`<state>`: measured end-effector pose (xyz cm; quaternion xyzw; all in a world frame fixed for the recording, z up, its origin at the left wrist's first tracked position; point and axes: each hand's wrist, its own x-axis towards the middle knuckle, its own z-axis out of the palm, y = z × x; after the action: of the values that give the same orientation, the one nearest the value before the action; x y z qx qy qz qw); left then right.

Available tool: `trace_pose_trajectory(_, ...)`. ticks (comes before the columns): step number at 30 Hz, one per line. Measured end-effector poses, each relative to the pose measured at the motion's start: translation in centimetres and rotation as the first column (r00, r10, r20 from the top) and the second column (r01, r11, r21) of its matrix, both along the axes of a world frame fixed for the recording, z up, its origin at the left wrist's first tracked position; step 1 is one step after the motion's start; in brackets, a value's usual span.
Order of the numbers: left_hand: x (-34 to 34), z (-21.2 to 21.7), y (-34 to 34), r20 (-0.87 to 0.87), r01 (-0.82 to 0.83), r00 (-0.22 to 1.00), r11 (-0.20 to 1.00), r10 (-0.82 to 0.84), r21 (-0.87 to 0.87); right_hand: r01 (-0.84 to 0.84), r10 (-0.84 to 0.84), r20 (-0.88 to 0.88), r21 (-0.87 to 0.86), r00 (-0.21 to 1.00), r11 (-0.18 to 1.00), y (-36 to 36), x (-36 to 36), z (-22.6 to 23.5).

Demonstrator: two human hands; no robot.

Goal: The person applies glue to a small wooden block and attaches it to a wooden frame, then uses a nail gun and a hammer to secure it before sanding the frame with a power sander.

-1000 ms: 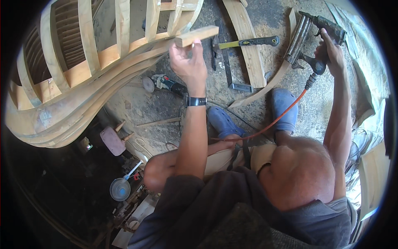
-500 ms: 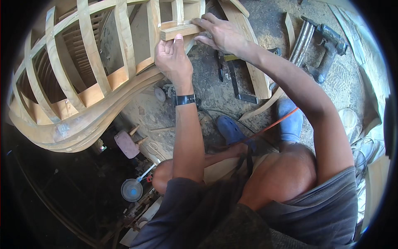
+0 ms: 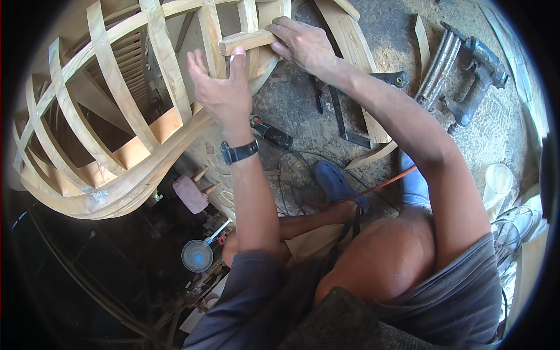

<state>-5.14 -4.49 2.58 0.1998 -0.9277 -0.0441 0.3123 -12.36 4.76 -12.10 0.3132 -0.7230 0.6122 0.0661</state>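
Note:
A short wooden block (image 3: pixel 248 42) lies nearly level at the far end of a curved, ribbed wooden frame (image 3: pixel 105 49). My right hand (image 3: pixel 306 46) is closed around the block's right end, its fingers on top and at the side. Below the block's left end, my left hand (image 3: pixel 221 93) has its fingers spread apart, and its thumb tip reaches up to the block's near face. The left fingers are beside an upright rib (image 3: pixel 210 35) and hold nothing. A dark watch (image 3: pixel 238 151) is on my left wrist.
A nail gun (image 3: pixel 475 76) lies on the floor at right, near a curved plank (image 3: pixel 356 52) and a black metal square (image 3: pixel 344 122). A dark power tool (image 3: pixel 271 133) sits beside my left forearm. A pink-headed mallet (image 3: pixel 190 193) and a round clear container (image 3: pixel 197 255) are at lower left.
My left fingers have come off the block's left end and spread open, leaving the thumb near it. My right hand keeps its hold. The whole view has shifted slightly.

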Motion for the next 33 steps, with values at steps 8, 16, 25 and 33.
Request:
trace_pose_trajectory(8, -2.6, 1.9, 1.0, 0.344, -0.199, 0.936, 0.922, 0.078, 0.333, -0.016, 0.016, 0.012, 0.03, 1.0, 0.999, 0.5, -0.3, -0.6)
trace_pose_trajectory(16, -2.4, 1.3, 0.5, 0.303, -0.175, 0.95, 0.936, 0.079, 0.304, 0.053, -0.053, 0.042, -0.019, 0.998, 0.998, 0.2, -0.3, -2.0)
trace_pose_trajectory(25, -2.2, 1.3, 0.4, 0.307, -0.163, 0.95, 0.935, 0.062, 0.314, -0.034, 0.033, 0.121, 0.011, 0.992, 0.999, 0.0, -0.2, -2.2)
trace_pose_trajectory(33, -2.5, 1.8, 0.3, 0.38, -0.221, 0.92, 0.93, 0.098, 0.293, -0.046, 0.043, 0.111, 0.026, 0.993, 0.999, 0.0, -0.5, -1.9)
